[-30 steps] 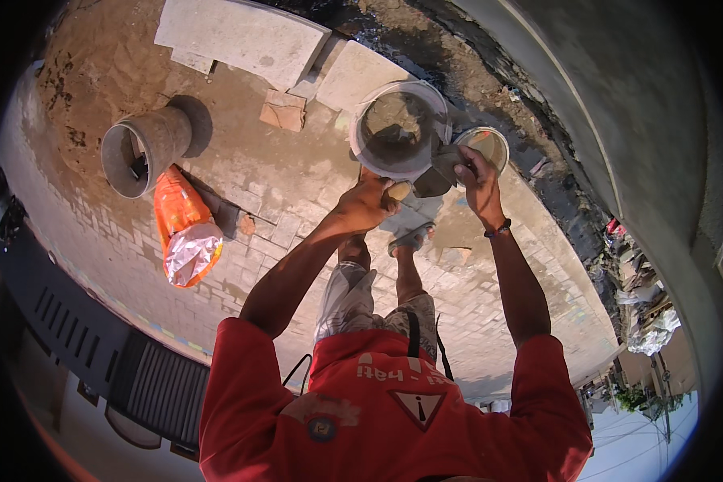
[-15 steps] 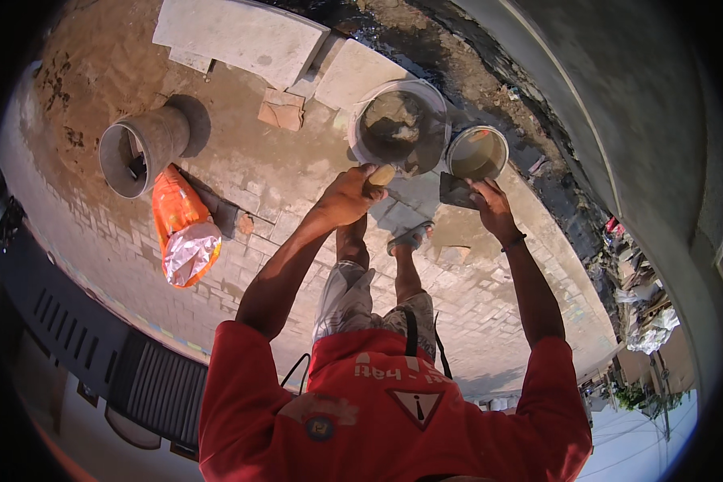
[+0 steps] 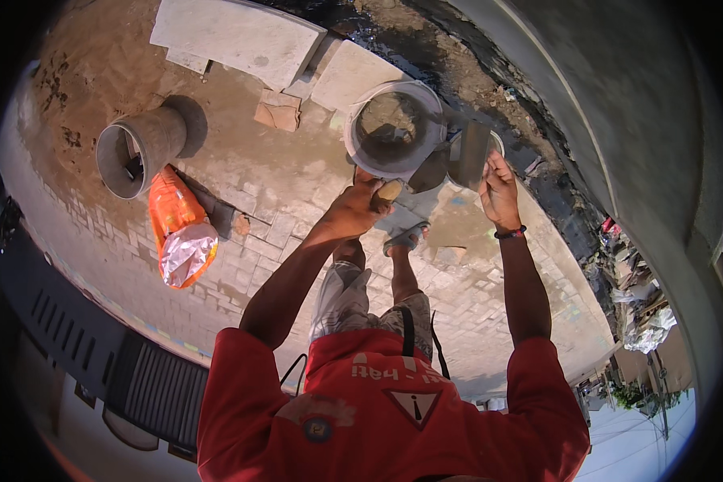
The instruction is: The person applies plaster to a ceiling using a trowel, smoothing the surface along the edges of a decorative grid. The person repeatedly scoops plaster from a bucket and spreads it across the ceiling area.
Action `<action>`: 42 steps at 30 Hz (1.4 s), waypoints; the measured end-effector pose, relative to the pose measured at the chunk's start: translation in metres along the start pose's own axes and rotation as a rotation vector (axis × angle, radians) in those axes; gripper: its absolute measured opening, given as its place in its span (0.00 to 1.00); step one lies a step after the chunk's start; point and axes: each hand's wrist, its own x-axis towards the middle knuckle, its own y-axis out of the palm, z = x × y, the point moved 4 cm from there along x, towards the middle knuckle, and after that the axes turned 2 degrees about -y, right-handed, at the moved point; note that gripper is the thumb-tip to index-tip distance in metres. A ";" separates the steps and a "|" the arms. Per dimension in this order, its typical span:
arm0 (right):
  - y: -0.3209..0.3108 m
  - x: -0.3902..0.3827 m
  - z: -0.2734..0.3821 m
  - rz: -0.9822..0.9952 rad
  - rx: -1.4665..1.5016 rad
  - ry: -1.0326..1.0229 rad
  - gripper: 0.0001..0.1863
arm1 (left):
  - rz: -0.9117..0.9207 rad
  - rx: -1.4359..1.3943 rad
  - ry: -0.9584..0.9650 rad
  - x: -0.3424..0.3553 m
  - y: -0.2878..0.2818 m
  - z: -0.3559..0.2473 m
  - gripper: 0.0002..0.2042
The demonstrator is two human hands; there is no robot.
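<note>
The trowel (image 3: 427,172) is at the near right edge of the bucket, its dark blade between the bucket and the board; whether the blade touches either cannot be told. The left hand (image 3: 352,213) has its grip closed round the trowel's tan handle (image 3: 390,190), just beside the bucket's near rim. The board (image 3: 472,154), flat and grey, is tilted up over the pail, covering most of it. The right hand (image 3: 500,189) has its grip clasped on the board's right edge, the fingers at its near part. A dark bracelet (image 3: 510,232) circles that wrist.

The bucket (image 3: 353,136) is pale and round, with grey mortar (image 3: 387,116) inside. Right next to it stands the smaller pail (image 3: 500,143), its right rim showing past the board.

Beyond the bucket to the left lie two pale slabs and a reddish-brown tile (image 3: 278,110). Farther left, well apart from the hands, a grey pipe (image 3: 162,136) lies on its side, with an orange bag (image 3: 177,205) near its open end. Sand (image 3: 96,56) spreads past the pipe. Pale paving (image 3: 273,229) runs under the person, who wears a red shirt (image 3: 361,434). A grey wall (image 3: 643,120) curves along the right.
</note>
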 end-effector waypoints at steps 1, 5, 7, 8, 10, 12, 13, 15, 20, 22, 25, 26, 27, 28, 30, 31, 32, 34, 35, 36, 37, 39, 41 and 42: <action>0.005 0.001 0.002 0.031 -0.097 -0.050 0.24 | -0.002 0.005 0.013 0.001 0.001 0.000 0.25; 0.013 -0.004 -0.014 0.016 -0.627 -0.157 0.21 | -0.052 -0.001 0.086 0.008 0.006 0.008 0.24; 0.001 -0.019 -0.028 0.041 -0.673 -0.115 0.21 | -0.096 -0.005 0.061 0.010 0.003 0.009 0.23; 0.001 -0.028 -0.030 0.055 -0.694 -0.094 0.22 | -0.116 -0.002 0.012 0.010 -0.002 0.010 0.22; -0.013 -0.042 -0.035 0.066 -0.619 0.075 0.23 | -0.139 0.025 -0.025 0.011 -0.011 0.014 0.21; -0.040 -0.058 -0.046 -0.025 -0.423 0.266 0.23 | -0.145 0.071 0.001 0.013 -0.016 0.021 0.20; -0.045 -0.061 -0.043 -0.021 -0.107 0.247 0.21 | -0.140 0.070 -0.024 0.010 -0.018 0.017 0.21; -0.060 -0.056 -0.035 -0.020 0.131 0.184 0.21 | -0.145 0.099 -0.018 0.006 -0.015 0.015 0.20; -0.030 -0.021 -0.012 -0.065 0.345 0.098 0.22 | -0.173 0.150 0.212 0.008 0.008 0.040 0.24; -0.010 -0.013 -0.002 -0.028 0.355 0.057 0.22 | -0.059 0.103 0.005 -0.009 0.016 0.015 0.25; 0.000 -0.005 0.001 -0.062 0.214 0.000 0.20 | -0.061 0.157 0.029 -0.015 0.017 0.009 0.27; 0.007 -0.004 0.006 -0.029 0.126 0.001 0.20 | -0.076 0.185 0.057 -0.016 0.017 0.009 0.27; 0.012 -0.003 0.008 0.005 0.038 0.002 0.20 | -0.092 0.213 0.086 -0.016 0.017 0.009 0.27; 0.013 -0.002 0.006 -0.017 -0.035 0.000 0.20 | -0.120 0.244 0.131 -0.016 0.017 0.009 0.27; 0.014 -0.002 0.003 -0.060 -0.181 -0.005 0.20 | -0.140 0.291 0.144 -0.016 0.018 0.011 0.27; 0.014 -0.002 0.000 -0.066 -0.264 -0.035 0.19 | -0.132 0.306 0.111 -0.016 0.017 0.005 0.27; 0.014 -0.003 -0.003 -0.071 -0.347 -0.066 0.18 | -0.124 0.323 0.078 -0.017 0.016 0.002 0.26; 0.019 -0.006 -0.003 -0.076 -0.543 -0.141 0.17 | -0.187 0.349 0.074 -0.018 0.015 0.007 0.26; 0.027 -0.007 0.000 -0.075 -0.656 -0.186 0.17 | -0.219 0.363 0.072 -0.018 0.014 0.008 0.26; 0.031 -0.009 0.003 -0.075 -0.768 -0.231 0.16 | -0.222 0.385 0.033 -0.018 0.012 0.009 0.26; 0.031 -0.010 0.004 -0.071 -0.881 -0.271 0.16 | -0.223 0.406 -0.005 -0.017 0.010 0.009 0.26; 0.028 -0.013 0.007 -0.063 -1.105 -0.351 0.16 | -0.220 0.427 -0.038 -0.018 0.007 0.010 0.26; 0.038 -0.021 0.020 -0.022 -1.216 -0.499 0.16 | -0.213 0.425 -0.027 -0.019 0.003 0.015 0.27; 0.043 -0.025 0.025 0.000 -1.270 -0.573 0.16 | -0.224 0.418 -0.030 -0.020 0.000 0.017 0.26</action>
